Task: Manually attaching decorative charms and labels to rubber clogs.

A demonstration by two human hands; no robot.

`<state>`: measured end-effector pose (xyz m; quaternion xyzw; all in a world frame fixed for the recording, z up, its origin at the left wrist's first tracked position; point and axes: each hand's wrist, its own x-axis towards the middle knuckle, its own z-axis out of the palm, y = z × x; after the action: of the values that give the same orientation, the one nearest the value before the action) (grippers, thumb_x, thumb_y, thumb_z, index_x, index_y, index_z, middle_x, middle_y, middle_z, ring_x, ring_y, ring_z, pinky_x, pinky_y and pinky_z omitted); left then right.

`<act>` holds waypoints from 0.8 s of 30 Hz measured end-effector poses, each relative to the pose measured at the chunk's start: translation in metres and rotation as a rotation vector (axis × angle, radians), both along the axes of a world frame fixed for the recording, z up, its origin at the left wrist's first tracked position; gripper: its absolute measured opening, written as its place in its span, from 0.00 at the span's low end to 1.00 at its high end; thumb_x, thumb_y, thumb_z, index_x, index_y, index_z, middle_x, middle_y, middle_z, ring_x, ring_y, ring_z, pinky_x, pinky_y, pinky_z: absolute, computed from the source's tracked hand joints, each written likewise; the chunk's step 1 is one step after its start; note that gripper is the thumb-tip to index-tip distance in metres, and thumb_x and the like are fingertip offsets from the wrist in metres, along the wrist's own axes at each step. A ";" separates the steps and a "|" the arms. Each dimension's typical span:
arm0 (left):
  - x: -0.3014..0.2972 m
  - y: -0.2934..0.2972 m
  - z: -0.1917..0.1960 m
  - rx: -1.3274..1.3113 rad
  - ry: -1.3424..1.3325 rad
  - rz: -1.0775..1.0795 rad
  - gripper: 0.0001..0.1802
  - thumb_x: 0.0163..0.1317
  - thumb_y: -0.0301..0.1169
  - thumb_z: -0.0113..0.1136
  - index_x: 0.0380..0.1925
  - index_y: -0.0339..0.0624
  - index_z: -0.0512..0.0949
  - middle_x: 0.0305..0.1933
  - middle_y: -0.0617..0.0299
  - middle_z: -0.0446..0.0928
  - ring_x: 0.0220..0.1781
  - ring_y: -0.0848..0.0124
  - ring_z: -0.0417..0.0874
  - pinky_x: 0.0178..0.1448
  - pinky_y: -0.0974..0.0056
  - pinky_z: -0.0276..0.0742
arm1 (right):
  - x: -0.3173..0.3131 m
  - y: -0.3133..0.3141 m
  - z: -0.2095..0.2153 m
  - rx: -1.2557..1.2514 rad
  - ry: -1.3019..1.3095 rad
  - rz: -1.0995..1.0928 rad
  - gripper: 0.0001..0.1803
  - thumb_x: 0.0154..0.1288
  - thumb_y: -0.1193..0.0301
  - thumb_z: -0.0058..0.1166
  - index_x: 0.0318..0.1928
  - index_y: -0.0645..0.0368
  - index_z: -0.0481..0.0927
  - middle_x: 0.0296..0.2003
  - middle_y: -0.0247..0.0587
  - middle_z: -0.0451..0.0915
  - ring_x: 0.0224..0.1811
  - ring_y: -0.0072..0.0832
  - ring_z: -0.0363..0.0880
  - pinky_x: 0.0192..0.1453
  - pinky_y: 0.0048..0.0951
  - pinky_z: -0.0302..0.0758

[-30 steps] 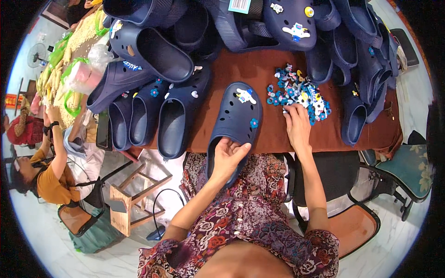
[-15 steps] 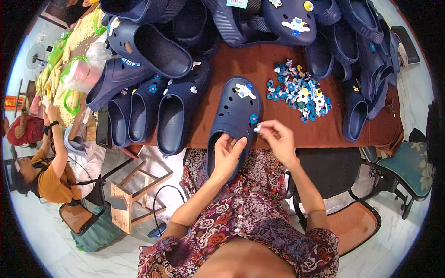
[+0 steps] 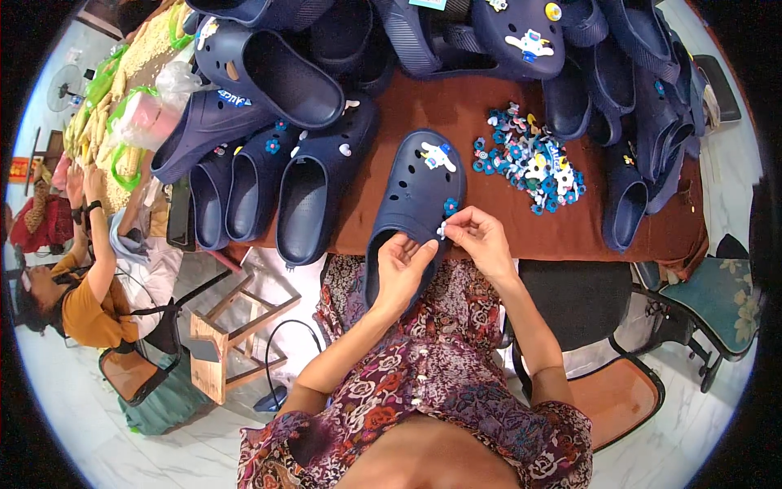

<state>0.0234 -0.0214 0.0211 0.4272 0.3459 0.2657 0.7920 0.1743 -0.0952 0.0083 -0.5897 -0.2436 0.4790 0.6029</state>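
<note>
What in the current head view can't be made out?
All in the head view:
Left hand: fingertips hidden inside the held clog.
White charm in the right hand: too small, partly finger-covered; design unclear.
Charm pile: overlapping pieces hide the count.
Clogs along the top: cut off by the picture's upper edge.

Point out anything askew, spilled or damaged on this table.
Nothing looks clearly damaged or spilled. One navy clog at upper left lies slanted over others, askew compared with the neater row of clogs below it. The loose charms sit heaped together.
</note>
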 end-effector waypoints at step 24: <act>0.003 -0.005 0.010 0.110 0.131 -0.008 0.13 0.66 0.20 0.55 0.49 0.29 0.77 0.49 0.62 0.79 0.49 0.79 0.77 0.56 0.73 0.71 | -0.004 0.014 0.013 -0.045 -0.354 0.020 0.05 0.61 0.75 0.60 0.35 0.63 0.79 0.30 0.32 0.81 0.29 0.15 0.77 0.35 0.20 0.74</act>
<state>0.0264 -0.0267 0.0313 0.4878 0.3801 0.2525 0.7442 0.1702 -0.0809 0.0212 -0.6757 -0.3407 0.3791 0.5326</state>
